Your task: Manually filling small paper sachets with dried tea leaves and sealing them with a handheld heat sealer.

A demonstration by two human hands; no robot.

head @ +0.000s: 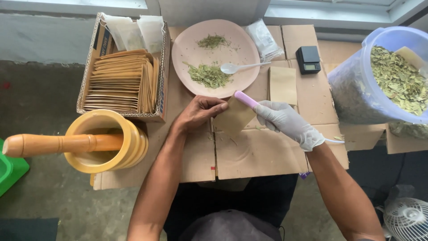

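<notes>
Head view, my notes. Left hand (199, 112), bare, fingers curled and pinching the left edge of a small brown paper pouch (235, 117), which lies just above the flattened cardboard (249, 156) below the pink plate (196, 49). Right hand (285, 120), in a white glove, is closed around a pink-handled tool (245, 99) whose tip meets the pouch's upper edge. Plate carries crushed green leaves (208, 75) and a white spoon (240, 67). Wooden mortar (104, 140) with pestle (53, 143) sits left; box of pouches (120, 80) above it.
</notes>
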